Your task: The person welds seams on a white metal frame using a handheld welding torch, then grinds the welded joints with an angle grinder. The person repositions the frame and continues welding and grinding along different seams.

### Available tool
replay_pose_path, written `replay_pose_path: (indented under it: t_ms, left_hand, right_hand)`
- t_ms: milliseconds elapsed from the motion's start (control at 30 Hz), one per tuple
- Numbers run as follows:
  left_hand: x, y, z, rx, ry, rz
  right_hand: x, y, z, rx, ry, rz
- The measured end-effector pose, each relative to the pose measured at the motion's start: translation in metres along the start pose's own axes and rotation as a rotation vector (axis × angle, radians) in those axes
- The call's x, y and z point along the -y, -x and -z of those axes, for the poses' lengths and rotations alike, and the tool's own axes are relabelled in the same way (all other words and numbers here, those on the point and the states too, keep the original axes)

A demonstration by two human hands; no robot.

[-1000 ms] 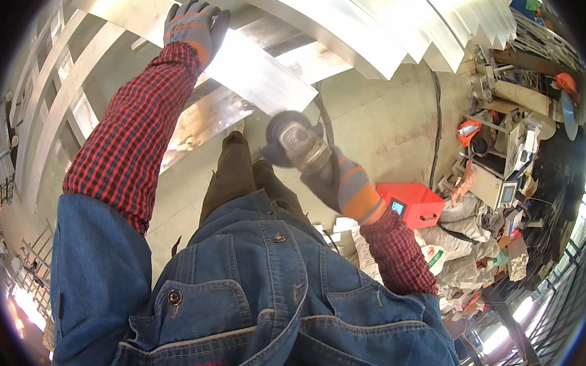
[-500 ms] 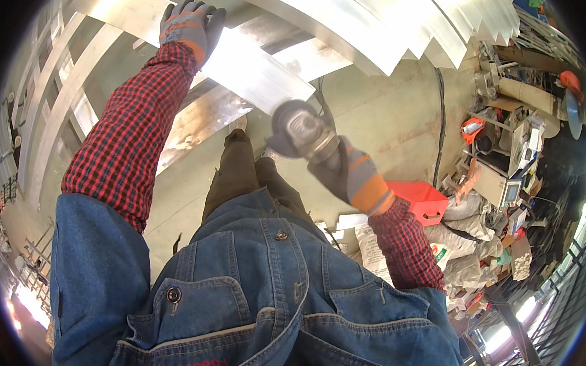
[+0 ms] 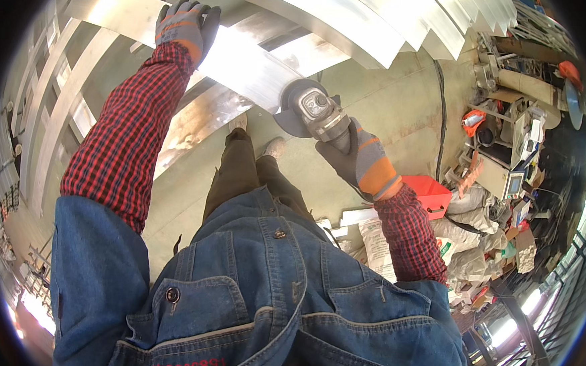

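My left hand (image 3: 185, 29), in a grey and orange work glove, is closed over a flat, shiny metal bar (image 3: 250, 66) at the upper left. My right hand (image 3: 361, 160), gloved alike, grips an angle grinder (image 3: 324, 114) by its body. The grinder's dark guard and disc sit right at the bar's right end; whether the disc touches the metal I cannot tell. Part of the grinder's handle is hidden inside my right glove.
More metal bars (image 3: 78, 82) form a lattice at the left. Long bright metal profiles (image 3: 357, 19) stretch across the top. At the right are a red bin (image 3: 426, 194), plastic bags (image 3: 468, 234) and cluttered equipment. A black cable (image 3: 441, 111) runs along the floor.
The grinder has shifted up and slightly right with my right hand and now shows more sharply. My left hand and the bar have moved slightly left.
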State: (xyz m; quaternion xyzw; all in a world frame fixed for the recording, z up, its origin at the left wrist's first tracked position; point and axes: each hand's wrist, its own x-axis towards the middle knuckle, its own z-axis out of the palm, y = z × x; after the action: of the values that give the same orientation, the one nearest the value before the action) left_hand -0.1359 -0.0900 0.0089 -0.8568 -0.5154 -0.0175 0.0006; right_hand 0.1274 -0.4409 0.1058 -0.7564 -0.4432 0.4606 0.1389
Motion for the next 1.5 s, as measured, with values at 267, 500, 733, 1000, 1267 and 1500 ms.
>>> replay_pose_path:
  t_ms: [267, 500, 733, 1000, 1267, 1500]
  left_hand:
    - [0.002, -0.003, 0.002, 0.082, -0.033, -0.006]
    - [0.002, -0.003, 0.000, 0.079, -0.026, 0.005]
    - [0.005, -0.005, -0.002, 0.083, -0.032, 0.008]
    - [0.003, -0.003, -0.001, 0.046, -0.030, 0.011]
    - [0.000, -0.001, 0.000, 0.021, -0.006, 0.028]
    - [0.003, -0.003, 0.000, 0.050, -0.009, 0.008]
  right_hand:
    - [0.007, 0.000, -0.007, 0.007, 0.116, -0.004]
    - [0.009, 0.001, 0.000, 0.077, 0.119, 0.037]
    - [0.010, -0.005, 0.004, 0.026, -0.014, -0.018]
    - [0.006, -0.007, 0.006, 0.073, 0.063, -0.087]
    - [0.002, -0.008, 0.002, -0.012, 0.067, 0.035]
    - [0.003, 0.010, -0.013, 0.105, 0.050, 0.133]
